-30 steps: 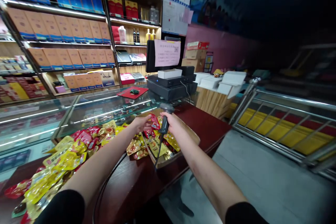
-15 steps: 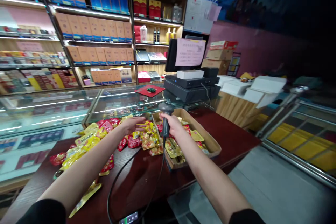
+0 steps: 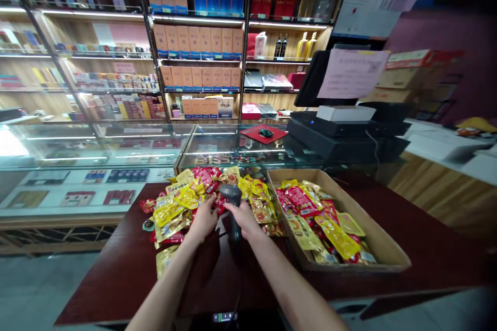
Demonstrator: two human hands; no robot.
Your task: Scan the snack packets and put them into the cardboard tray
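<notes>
My right hand is wrapped round the handle of a dark barcode scanner, its head above the near side of the heap. Left of the scanner, my left hand is at the pile, thumb and fingers closed on the edge of a red snack packet; its other fingers are partly hidden. Yellow, gold and red snack packets lie heaped on the dark wooden tabletop around my hands. To the right stands an open cardboard box holding several similar packets.
A glass display counter runs behind the table, with a mouse on a red pad. A monitor stands above a black till at the right. Stocked shelves line the back wall. A lit phone-like device sits at the near edge.
My view has turned left, and the box now appears farther right. The scanner has moved from over the box to the heap. My left hand's outstretched fingers have drawn in at a red packet.
</notes>
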